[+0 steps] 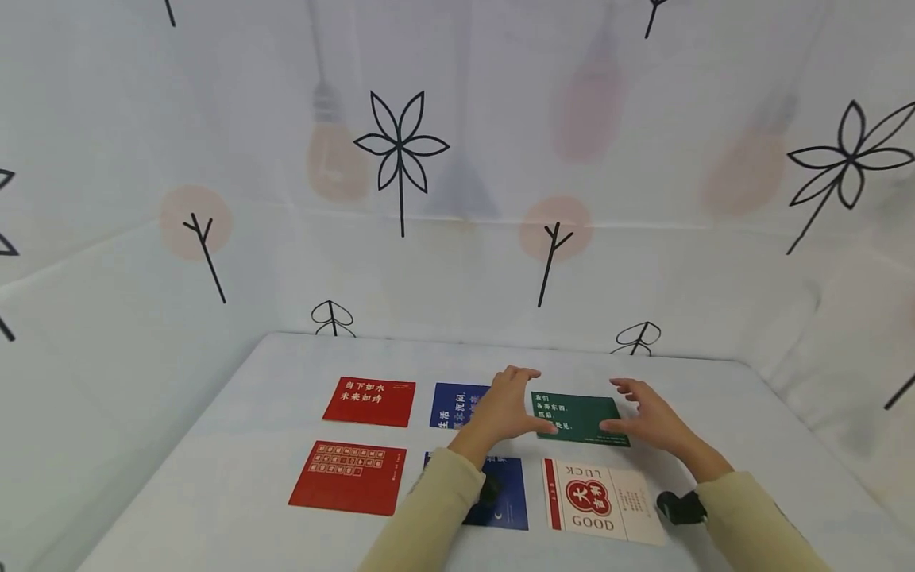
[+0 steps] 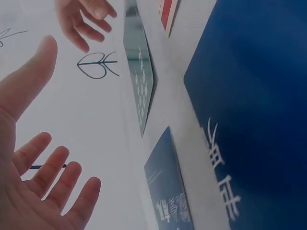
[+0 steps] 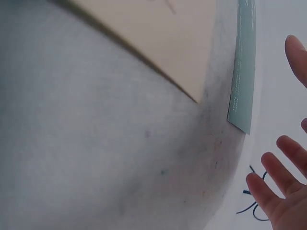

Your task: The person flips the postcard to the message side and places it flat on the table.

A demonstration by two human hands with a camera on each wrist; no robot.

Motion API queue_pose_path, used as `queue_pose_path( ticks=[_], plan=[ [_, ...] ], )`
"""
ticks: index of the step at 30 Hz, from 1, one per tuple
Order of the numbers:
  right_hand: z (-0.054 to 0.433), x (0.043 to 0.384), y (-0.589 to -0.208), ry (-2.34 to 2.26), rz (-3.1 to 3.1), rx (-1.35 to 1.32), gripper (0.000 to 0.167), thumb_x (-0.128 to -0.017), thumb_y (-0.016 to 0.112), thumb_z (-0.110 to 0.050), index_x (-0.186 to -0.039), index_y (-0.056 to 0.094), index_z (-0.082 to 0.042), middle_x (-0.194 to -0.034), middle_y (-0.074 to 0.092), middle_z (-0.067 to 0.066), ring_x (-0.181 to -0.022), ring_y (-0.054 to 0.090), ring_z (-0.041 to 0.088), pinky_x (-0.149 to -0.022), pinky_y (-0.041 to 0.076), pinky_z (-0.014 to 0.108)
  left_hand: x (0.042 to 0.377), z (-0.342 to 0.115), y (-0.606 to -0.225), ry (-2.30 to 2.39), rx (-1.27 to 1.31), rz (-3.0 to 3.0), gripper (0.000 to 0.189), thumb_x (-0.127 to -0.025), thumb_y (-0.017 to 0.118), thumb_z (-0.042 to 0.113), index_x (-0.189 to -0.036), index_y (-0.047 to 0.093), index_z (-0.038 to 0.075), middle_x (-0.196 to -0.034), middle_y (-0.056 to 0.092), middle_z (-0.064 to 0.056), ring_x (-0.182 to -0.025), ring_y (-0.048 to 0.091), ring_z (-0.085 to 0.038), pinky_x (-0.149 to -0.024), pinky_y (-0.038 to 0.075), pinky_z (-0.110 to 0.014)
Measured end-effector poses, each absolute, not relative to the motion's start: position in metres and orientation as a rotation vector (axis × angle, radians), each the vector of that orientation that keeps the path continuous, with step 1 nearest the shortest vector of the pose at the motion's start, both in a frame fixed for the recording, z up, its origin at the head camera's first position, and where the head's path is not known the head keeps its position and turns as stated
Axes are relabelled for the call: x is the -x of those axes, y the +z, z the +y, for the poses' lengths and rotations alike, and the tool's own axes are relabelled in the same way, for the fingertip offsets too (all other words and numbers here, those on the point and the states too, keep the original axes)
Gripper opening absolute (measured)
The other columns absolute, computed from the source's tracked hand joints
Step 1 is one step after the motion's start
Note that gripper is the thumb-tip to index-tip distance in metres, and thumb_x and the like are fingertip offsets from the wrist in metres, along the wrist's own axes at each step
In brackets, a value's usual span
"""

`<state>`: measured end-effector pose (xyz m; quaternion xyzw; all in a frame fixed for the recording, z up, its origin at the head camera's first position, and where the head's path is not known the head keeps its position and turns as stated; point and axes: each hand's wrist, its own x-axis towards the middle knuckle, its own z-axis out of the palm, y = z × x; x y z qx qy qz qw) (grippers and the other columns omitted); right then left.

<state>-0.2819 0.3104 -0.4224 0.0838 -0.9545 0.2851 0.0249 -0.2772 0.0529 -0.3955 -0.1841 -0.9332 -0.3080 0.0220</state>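
Note:
A green card (image 1: pixel 582 415) with white writing lies flat at the back right of the table, between my two hands. My left hand (image 1: pixel 503 405) hovers at its left end, thumb and fingers spread apart, overlapping a blue card (image 1: pixel 449 401) in the head view. On the other side my right hand (image 1: pixel 646 417) is held with its fingers and thumb apart, the thumb over the green card's right end. Neither hand holds anything. In the left wrist view the left fingers (image 2: pixel 60 167) spread above the green card (image 2: pixel 139 72).
Two red cards (image 1: pixel 368 401) lie at the left, one behind the other. A second blue card (image 1: pixel 511 492) sits under the left forearm, partly hidden. Front right is a cream card (image 1: pixel 604 500) with red print. White patterned cloth (image 1: pixel 457 278) stands behind the white table (image 1: pixel 236 445).

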Motion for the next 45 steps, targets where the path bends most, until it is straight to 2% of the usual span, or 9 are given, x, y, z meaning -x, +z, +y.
queue_pose_path(
  ticks=[9, 15, 21, 30, 37, 45],
  plan=[
    [0.311, 0.289, -0.42, 0.873, -2.958, -0.274, 0.084, -0.071, 0.081, -0.034, -0.132, 0.038, 0.004, -0.121, 0.044, 0.029, -0.112, 0.041, 0.046, -0.088, 0.04, 0.06, 0.28, 0.071, -0.403, -0.928, 0.574, -2.986, 0.084, -0.063, 0.083, 0.046, -0.134, 0.047, 0.019, -0.133, 0.045, -0.001, -0.119, 0.044, -0.017, -0.095, 0.044, -0.034],
    [0.313, 0.289, -0.419, 0.885, -2.974, -0.269, 0.083, -0.069, 0.082, -0.033, -0.13, 0.04, 0.006, -0.12, 0.045, 0.03, -0.11, 0.042, 0.046, -0.087, 0.041, 0.059, 0.287, 0.079, -0.406, -0.969, 0.487, -3.025, 0.083, -0.063, 0.084, 0.043, -0.133, 0.049, 0.018, -0.13, 0.047, -0.002, -0.116, 0.046, -0.018, -0.095, 0.044, -0.035],
    [0.316, 0.29, -0.422, 0.882, -2.993, -0.283, 0.083, -0.069, 0.082, -0.034, -0.128, 0.041, 0.007, -0.118, 0.046, 0.029, -0.108, 0.045, 0.045, -0.087, 0.042, 0.058, 0.298, 0.08, -0.413, -0.979, 0.435, -3.05, 0.083, -0.061, 0.086, 0.042, -0.132, 0.049, 0.017, -0.129, 0.047, -0.004, -0.115, 0.046, -0.019, -0.094, 0.044, -0.035],
    [0.324, 0.294, -0.427, 0.885, -3.043, -0.286, 0.083, -0.067, 0.083, -0.032, -0.128, 0.042, 0.007, -0.119, 0.046, 0.028, -0.109, 0.044, 0.044, -0.089, 0.04, 0.058, 0.307, 0.077, -0.417, -0.919, 0.508, -3.077, 0.085, -0.061, 0.087, 0.038, -0.134, 0.048, 0.014, -0.128, 0.046, -0.007, -0.116, 0.045, -0.021, -0.095, 0.043, -0.034],
    [0.326, 0.297, -0.43, 0.844, -3.074, -0.322, 0.082, -0.067, 0.084, -0.031, -0.125, 0.043, 0.01, -0.115, 0.047, 0.027, -0.107, 0.045, 0.041, -0.091, 0.039, 0.056, 0.317, 0.071, -0.425, -0.913, 0.565, -3.109, 0.083, -0.062, 0.087, 0.034, -0.132, 0.05, 0.009, -0.119, 0.048, -0.008, -0.107, 0.046, -0.019, -0.095, 0.042, -0.032],
    [0.324, 0.3, -0.427, 0.742, -3.174, -0.248, 0.082, -0.066, 0.083, -0.034, -0.126, 0.046, 0.008, -0.116, 0.045, 0.027, -0.107, 0.043, 0.042, -0.091, 0.038, 0.058, 0.32, 0.068, -0.429, -0.934, 0.532, -3.155, 0.079, -0.064, 0.086, 0.034, -0.131, 0.051, 0.011, -0.119, 0.047, -0.008, -0.107, 0.046, -0.02, -0.093, 0.043, -0.034]
  ],
)
